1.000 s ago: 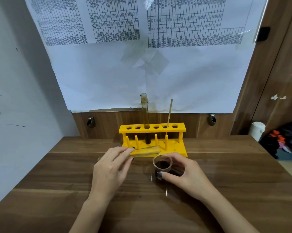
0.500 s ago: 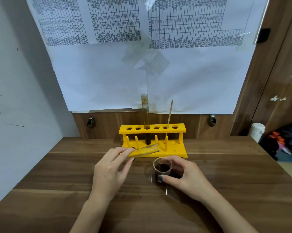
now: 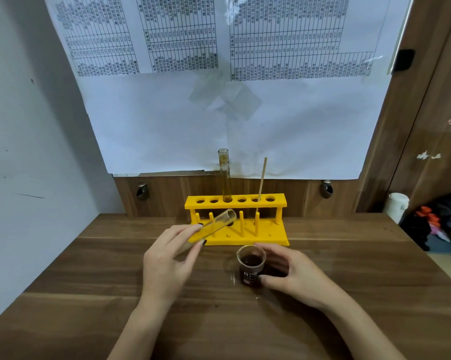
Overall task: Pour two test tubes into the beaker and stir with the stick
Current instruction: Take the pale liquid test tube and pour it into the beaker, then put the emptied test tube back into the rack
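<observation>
My left hand grips a clear, seemingly empty test tube, tilted with its mouth up and to the right, in front of the yellow rack. A small glass beaker with dark brown liquid stands on the table just before the rack, and my right hand is wrapped around its right side. One stained test tube stands upright in the rack's third hole. A thin wooden stick leans in the fifth hole.
The wooden table meets a grey wall on the left and a wood panel with taped paper sheets behind. A white container and dark bags sit off the table's right side.
My left hand has raised the test tube's mouth end, from lying almost flat over the rack's base to a clear upward tilt. The right hand stays on the beaker.
</observation>
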Available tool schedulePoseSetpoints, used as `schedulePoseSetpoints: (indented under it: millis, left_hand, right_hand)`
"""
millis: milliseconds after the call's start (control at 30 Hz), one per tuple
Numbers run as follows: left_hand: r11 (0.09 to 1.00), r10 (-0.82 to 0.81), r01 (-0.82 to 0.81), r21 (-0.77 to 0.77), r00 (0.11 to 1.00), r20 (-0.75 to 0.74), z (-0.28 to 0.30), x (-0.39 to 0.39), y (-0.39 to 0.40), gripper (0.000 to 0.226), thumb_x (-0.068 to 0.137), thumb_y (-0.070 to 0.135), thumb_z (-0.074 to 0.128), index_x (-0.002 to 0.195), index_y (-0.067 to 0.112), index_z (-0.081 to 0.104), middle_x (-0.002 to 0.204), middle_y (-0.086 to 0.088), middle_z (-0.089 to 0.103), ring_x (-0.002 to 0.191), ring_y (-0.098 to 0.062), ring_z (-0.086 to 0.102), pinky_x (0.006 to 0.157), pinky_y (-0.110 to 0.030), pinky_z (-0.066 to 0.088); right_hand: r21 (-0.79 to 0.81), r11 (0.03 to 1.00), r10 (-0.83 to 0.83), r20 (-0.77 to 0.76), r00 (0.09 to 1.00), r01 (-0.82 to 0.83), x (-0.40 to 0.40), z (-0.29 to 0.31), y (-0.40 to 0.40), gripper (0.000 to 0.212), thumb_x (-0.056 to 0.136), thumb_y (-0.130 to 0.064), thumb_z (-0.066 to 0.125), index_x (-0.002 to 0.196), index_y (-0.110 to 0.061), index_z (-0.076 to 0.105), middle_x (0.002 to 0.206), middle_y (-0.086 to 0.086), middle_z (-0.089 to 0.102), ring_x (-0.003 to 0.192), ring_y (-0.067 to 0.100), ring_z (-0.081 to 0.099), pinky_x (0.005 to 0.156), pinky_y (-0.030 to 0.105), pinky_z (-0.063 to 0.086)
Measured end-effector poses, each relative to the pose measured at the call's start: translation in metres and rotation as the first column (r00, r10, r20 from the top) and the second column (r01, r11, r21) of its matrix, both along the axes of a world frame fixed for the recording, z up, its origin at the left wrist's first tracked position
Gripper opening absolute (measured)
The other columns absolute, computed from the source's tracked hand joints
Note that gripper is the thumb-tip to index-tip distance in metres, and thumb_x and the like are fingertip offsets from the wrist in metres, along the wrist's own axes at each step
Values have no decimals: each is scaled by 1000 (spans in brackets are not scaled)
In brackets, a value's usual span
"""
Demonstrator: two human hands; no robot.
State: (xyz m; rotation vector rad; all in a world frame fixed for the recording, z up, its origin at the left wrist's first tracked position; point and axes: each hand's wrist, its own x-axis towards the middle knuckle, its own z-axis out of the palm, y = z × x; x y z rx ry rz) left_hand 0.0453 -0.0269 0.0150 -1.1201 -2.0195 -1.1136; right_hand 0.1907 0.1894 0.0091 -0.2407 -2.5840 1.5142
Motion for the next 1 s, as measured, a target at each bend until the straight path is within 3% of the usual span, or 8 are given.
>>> schedulePoseSetpoints:
  millis: [100, 233, 400, 567, 733, 800, 933, 1000]
  left_hand:
    - [998, 7, -8, 56, 1000, 16, 4, -2, 2, 31, 76, 9, 77, 107, 13, 72, 99, 4, 70, 90, -10, 66, 79, -28, 55]
    - [990, 5, -14, 141, 998, 61, 19, 1, 3, 30, 77, 13, 75, 106, 16, 71, 98, 5, 71, 91, -7, 66, 82, -20, 52]
    - [957, -32, -30, 288, 978, 208, 26, -4, 6, 31, 78, 16, 74, 107, 27, 68, 97, 19, 68, 86, -4, 66, 75, -9, 50]
    - [910, -77, -74, 408, 937, 342, 41, -15, 14, 32, 81, 12, 73, 105, 32, 67, 94, 20, 69, 91, 3, 66, 71, -4, 49]
    - [827, -177, -107, 553, 882, 436, 61, -29, 26, 29, 81, 10, 73, 106, 24, 71, 91, 15, 73, 86, 4, 68, 70, -4, 49]
    - [795, -212, -119, 594, 864, 457, 68, -37, 31, 28, 81, 10, 73, 103, 27, 72, 87, 17, 75, 86, 4, 69, 73, -7, 51]
    - [715, -318, -174, 677, 781, 537, 71, -49, 42, 25, 81, 9, 73, 102, 21, 73, 89, 9, 76, 91, -7, 71, 87, -32, 57]
    - [702, -339, -181, 689, 766, 547, 71, -55, 47, 23, 80, 9, 73, 96, 26, 75, 89, 7, 77, 93, -14, 72, 89, -37, 56]
  right_hand:
    - [-34, 997, -65, -11, 998, 64, 0, 3, 8, 49, 83, 1, 64, 127, -21, 59, 122, -8, 69, 115, 0, 62, 101, 17, 45]
    - [-20, 949, -315, -132, 940, 315, 2, 7, 15, 27, 89, -4, 61, 104, -26, 69, 99, -9, 75, 97, 0, 68, 86, 14, 52]
    - [-168, 881, -467, -166, 869, 441, -4, -7, 18, 20, 93, -8, 57, 99, -20, 71, 90, 0, 76, 91, 12, 72, 86, 33, 58]
    - [-256, 840, -529, -195, 826, 478, -5, -9, 19, 23, 94, -5, 54, 92, -21, 71, 83, 3, 75, 84, 15, 73, 75, 25, 58]
    - [-306, 829, -534, -178, 827, 469, -4, -7, 19, 24, 94, -4, 53, 90, -21, 70, 83, 3, 75, 83, 13, 73, 64, 17, 57]
    - [-320, 823, -539, -177, 824, 469, -5, -6, 19, 24, 94, -4, 53, 91, -20, 70, 83, 4, 75, 82, 13, 72, 62, 16, 56]
    - [-346, 809, -553, -174, 815, 475, -5, -7, 19, 24, 94, -2, 53, 90, -18, 70, 82, 5, 74, 83, 15, 72, 63, 18, 55]
    - [-352, 808, -553, -175, 815, 473, -5, -7, 19, 23, 94, -2, 53, 91, -18, 70, 83, 5, 74, 83, 14, 72, 61, 17, 55]
